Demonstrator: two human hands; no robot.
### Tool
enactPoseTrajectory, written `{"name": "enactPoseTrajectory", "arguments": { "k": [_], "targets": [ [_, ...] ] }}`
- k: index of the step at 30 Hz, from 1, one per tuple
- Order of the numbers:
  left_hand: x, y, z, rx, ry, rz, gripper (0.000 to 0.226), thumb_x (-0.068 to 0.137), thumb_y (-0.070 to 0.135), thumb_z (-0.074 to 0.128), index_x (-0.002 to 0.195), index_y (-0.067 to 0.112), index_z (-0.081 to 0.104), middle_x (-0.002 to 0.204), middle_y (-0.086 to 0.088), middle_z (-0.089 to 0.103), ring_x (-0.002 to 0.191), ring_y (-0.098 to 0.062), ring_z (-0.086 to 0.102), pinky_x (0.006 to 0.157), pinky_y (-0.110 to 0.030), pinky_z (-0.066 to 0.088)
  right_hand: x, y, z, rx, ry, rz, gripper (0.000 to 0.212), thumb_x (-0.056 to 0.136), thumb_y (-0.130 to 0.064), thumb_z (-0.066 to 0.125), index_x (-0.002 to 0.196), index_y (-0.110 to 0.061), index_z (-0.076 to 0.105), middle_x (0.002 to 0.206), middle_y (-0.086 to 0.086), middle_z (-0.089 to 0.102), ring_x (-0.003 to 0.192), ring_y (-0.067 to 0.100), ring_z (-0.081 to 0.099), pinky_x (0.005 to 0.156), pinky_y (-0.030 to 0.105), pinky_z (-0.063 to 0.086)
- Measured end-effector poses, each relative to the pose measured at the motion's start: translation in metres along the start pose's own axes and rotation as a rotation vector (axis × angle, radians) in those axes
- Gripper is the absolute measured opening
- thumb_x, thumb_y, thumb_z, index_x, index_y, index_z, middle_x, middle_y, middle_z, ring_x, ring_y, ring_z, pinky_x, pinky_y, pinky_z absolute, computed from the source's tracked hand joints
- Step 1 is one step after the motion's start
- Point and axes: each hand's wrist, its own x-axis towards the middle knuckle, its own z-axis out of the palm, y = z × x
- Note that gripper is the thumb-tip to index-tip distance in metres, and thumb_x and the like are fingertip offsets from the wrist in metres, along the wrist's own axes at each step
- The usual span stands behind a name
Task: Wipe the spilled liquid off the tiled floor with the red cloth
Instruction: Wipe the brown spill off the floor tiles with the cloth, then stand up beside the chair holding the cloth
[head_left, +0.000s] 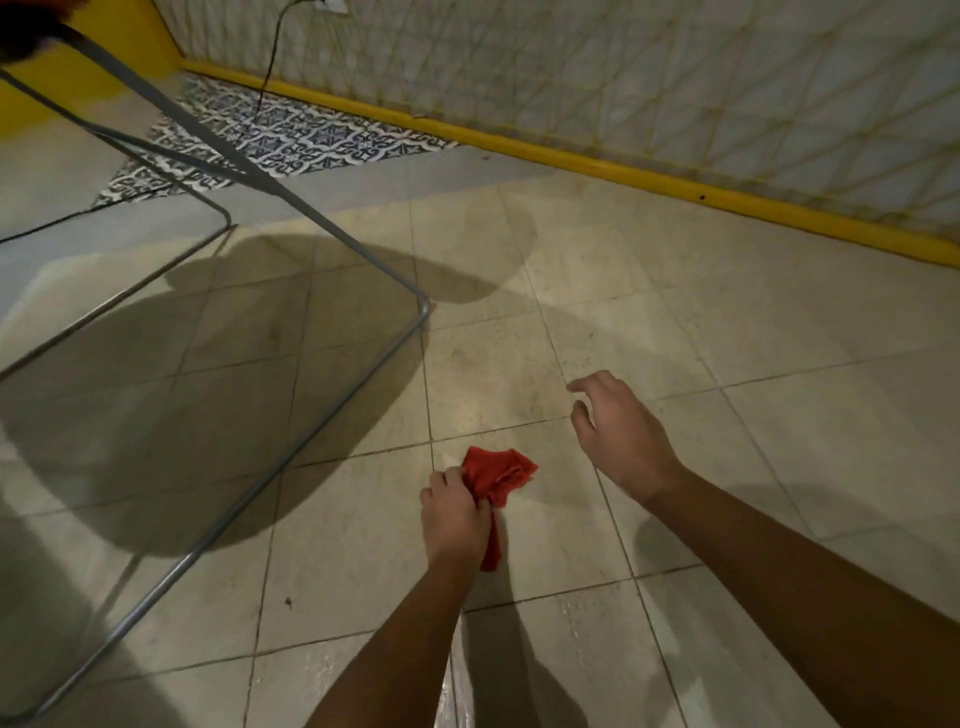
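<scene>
Your left hand (457, 512) grips the red cloth (497, 480), bunched, its tail hanging toward 6 o'clock; your right hand (618, 434), spread and empty, hovers at its 2 o'clock; the glossy wet patch (587, 644) lies at the cloth's 5 o'clock, nearer your left.

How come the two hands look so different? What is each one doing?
The left hand is closed around the bunched red cloth, while the right hand is open and holds nothing. The left hand sits nearer the person, and the right hand reaches further forward. The left hand's fingers are curled tight; the right hand's fingers are spread and loosely bent. Both are bare and held above the tiled floor.
</scene>
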Motion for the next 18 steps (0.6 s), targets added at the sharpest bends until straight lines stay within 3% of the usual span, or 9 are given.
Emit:
{"name": "enactPoseTrajectory", "arguments": {
  "k": [8,15,18],
  "targets": [
    [0.010,0.026,-0.075,-0.009,-0.007,0.017,0.032,0.084,0.006,0.055,0.113,0.015,0.046,0.117,-0.009,0.048,0.103,-0.021,0.050,0.094,-0.034,0.046,0.009,-0.037,-0.015,0.056,-0.053,0.102,0.030,0.093,-0.015,0.040,0.120,-0.010,0.051,0.123,0.007,0.051,0.112,0.020,0.049,0.091,0.034,0.043],
    [-0.049,0.071,-0.216,-0.060,-0.028,0.003,0.033,0.087,0.008,0.054,0.117,0.018,0.045,0.120,-0.003,0.045,0.105,-0.016,0.048,0.091,-0.027,0.043,-0.019,-0.136,-0.080,0.155,-0.192,0.127,0.030,0.094,-0.018,0.041,0.123,-0.014,0.049,0.121,0.001,0.050,0.107,0.015,0.050,0.077,0.021,0.037],
    [-0.080,0.090,-0.290,-0.080,0.013,-0.064,0.034,0.085,0.006,0.055,0.116,0.018,0.047,0.122,-0.004,0.043,0.113,-0.020,0.046,0.099,-0.033,0.043,-0.023,-0.189,-0.127,0.170,-0.259,0.120,0.031,0.095,-0.019,0.038,0.124,-0.014,0.047,0.121,0.001,0.049,0.106,0.013,0.050,0.075,0.018,0.034]
  ]
}}
